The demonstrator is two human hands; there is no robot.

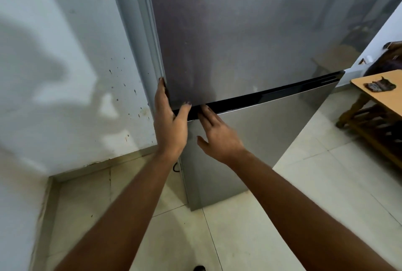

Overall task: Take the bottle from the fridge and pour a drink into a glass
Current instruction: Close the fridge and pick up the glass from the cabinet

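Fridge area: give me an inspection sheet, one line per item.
Surface: pale tiled floor; wooden table at right.
Job's things: steel fridge, both doors shut; black gap between upper and lower doors. Bottle and glass: nothing seen.
Clutter: dark crumpled rag on the table.
Hands: left hand on the upper door's left corner, fingers along its edge, thumb at the gap; right hand with fingertips at the gap. Both open, holding nothing.
Cables: a dark cord loop low beside the fridge.
Surroundings: stained, speckled white wall at left.
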